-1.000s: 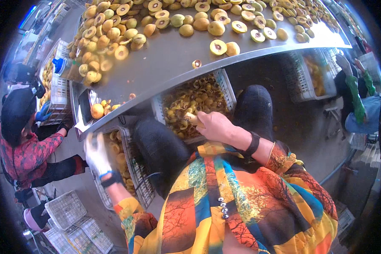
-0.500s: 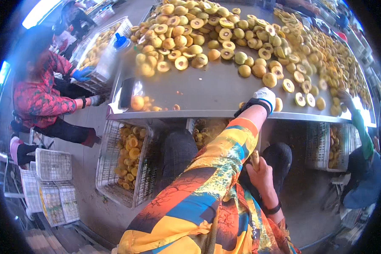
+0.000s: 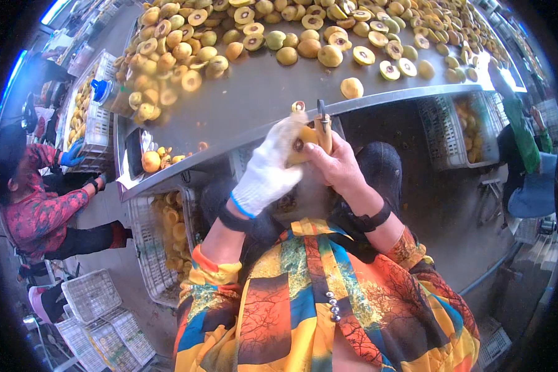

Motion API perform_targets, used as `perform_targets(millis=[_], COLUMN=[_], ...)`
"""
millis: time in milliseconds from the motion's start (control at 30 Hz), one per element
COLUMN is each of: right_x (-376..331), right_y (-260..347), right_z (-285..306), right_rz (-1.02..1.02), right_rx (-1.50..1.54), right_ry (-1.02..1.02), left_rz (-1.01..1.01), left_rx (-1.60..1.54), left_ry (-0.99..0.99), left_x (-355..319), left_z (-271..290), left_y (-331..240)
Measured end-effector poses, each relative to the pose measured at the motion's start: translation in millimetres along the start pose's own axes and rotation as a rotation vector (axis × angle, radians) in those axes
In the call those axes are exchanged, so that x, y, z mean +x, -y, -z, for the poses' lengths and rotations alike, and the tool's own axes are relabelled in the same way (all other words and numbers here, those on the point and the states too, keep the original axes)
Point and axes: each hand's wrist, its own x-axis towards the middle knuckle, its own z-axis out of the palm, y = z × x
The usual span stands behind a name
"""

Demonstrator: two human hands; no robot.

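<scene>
My left hand (image 3: 270,167), in a white glove partly smeared by motion, is closed round a yellow peach half (image 3: 305,137) with a reddish-brown centre. Bare, my right hand (image 3: 342,168) grips a wooden-handled pitting tool (image 3: 324,130) with a narrow dark metal end pointing up. Its thumb presses against the fruit, and the two hands meet just in front of the table's near edge. One loose peach half (image 3: 351,88) lies near that edge, beyond my right hand. A small cut piece of fruit (image 3: 298,106) shows just above the glove.
Many halved peaches (image 3: 254,42) cover the far part of the metal table (image 3: 254,93). Crates of fruit (image 3: 152,248) stand below it. A blue-capped bottle (image 3: 108,93) and small scraps (image 3: 164,158) are at the left. Co-workers sit left (image 3: 37,198) and right (image 3: 527,136).
My left hand has come back from the table edge with a peach half to meet my right hand. My right hand has risen from near my lap with the tool. The view has shifted.
</scene>
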Motion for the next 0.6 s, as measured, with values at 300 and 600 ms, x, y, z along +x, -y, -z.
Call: perform_targets(millis=[300, 600], right_x=[-10, -42], right_y=[-14, 1], right_z=[-54, -60], right_rz=[0.327, 0.214], right_rx=[-0.626, -0.854], right_ry=[-0.110, 0.070], left_rz=[0.390, 0.216], left_rx=[-0.856, -0.763], left_ry=[-0.581, -0.563], left_x=[-24, -30], left_z=[-4, 4], left_y=[30, 20])
